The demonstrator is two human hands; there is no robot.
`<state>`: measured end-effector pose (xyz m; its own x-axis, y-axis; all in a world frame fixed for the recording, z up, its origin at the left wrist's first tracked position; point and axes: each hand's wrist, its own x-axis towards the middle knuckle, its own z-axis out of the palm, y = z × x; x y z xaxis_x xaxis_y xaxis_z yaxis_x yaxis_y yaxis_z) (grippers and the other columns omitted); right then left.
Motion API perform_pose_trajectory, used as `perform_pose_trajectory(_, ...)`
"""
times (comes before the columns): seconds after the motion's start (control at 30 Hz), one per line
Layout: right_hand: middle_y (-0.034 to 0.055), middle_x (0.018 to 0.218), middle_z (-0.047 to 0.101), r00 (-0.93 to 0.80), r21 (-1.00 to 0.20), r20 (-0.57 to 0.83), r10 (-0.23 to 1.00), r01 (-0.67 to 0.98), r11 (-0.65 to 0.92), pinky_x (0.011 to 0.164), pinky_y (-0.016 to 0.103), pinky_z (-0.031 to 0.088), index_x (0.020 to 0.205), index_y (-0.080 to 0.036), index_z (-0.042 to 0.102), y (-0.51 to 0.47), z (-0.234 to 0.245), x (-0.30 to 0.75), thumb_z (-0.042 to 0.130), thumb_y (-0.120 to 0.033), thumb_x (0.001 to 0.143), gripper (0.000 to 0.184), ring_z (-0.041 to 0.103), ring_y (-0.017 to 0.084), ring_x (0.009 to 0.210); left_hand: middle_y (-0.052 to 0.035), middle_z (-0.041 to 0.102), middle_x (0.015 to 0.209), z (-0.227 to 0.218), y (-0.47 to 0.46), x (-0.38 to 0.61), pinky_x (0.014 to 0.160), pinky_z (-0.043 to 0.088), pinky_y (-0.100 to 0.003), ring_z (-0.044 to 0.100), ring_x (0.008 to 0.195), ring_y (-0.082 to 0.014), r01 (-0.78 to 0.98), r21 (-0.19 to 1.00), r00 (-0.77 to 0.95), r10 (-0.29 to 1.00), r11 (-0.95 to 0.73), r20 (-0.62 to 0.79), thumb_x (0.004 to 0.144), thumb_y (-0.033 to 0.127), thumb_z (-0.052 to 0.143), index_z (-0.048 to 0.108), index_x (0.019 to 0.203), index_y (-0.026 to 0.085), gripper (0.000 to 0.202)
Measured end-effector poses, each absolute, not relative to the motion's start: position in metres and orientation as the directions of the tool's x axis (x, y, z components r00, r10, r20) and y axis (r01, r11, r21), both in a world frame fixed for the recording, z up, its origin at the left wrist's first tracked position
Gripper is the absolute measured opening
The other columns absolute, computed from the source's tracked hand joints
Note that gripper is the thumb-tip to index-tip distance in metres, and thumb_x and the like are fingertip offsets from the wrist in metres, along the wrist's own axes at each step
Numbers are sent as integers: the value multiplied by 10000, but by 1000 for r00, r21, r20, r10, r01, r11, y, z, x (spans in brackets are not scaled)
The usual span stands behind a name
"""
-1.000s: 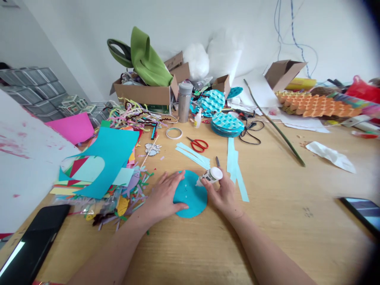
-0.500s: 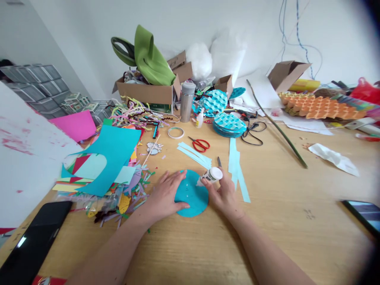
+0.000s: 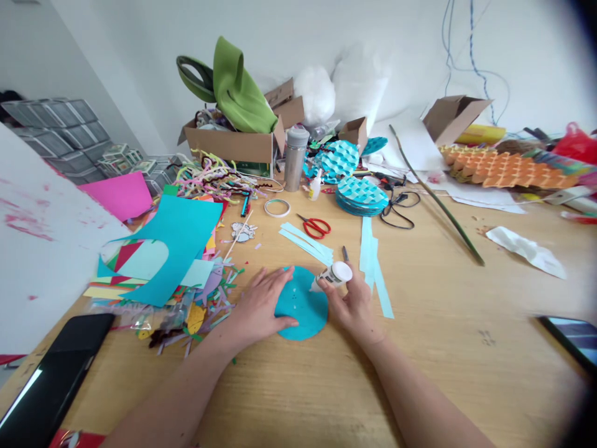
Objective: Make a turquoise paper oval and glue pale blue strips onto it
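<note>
A round blue paper disc (image 3: 305, 311) lies flat on the table, with a few small pale marks near its middle. My left hand (image 3: 263, 302) rests on the disc's left side, fingers spread and thumb across its lower part. In my right hand (image 3: 352, 305) is a white glue bottle (image 3: 334, 274), tilted so its nozzle points down and left at the disc's upper right. Beyond the disc are pale blue paper strips (image 3: 305, 244) and red-handled scissors (image 3: 317, 228). More pale strips (image 3: 370, 261) lie right of the bottle, and a dark pen (image 3: 345, 252) shows partly behind it.
Coloured paper sheets (image 3: 186, 242) and scraps pile up on the left, near a black phone (image 3: 56, 379). Behind stand a tape roll (image 3: 277, 208), a steel flask (image 3: 295, 160), a cardboard box (image 3: 228, 144) and stacked blue discs (image 3: 361, 198). A long green stick (image 3: 438, 199) lies to the right.
Both hands, the disc and the glue bottle keep nearly the same places. The whole view has shifted very slightly.
</note>
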<state>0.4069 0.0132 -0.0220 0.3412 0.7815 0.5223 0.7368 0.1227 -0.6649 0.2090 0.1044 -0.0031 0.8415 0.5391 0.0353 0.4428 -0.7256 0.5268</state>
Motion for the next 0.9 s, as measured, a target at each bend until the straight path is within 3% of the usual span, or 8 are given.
perform_pose_trajectory(0.9, 22, 758, 572, 386, -678, 517, 764, 730, 90, 450, 285, 374, 897, -225, 525, 14, -22, 406, 592, -389, 897, 177, 499, 164, 588, -140, 473, 1471, -3, 105, 209, 1199, 194, -510, 402, 1390, -264, 438, 521, 845, 533, -732, 38, 714, 339, 807, 248, 1484, 218, 959)
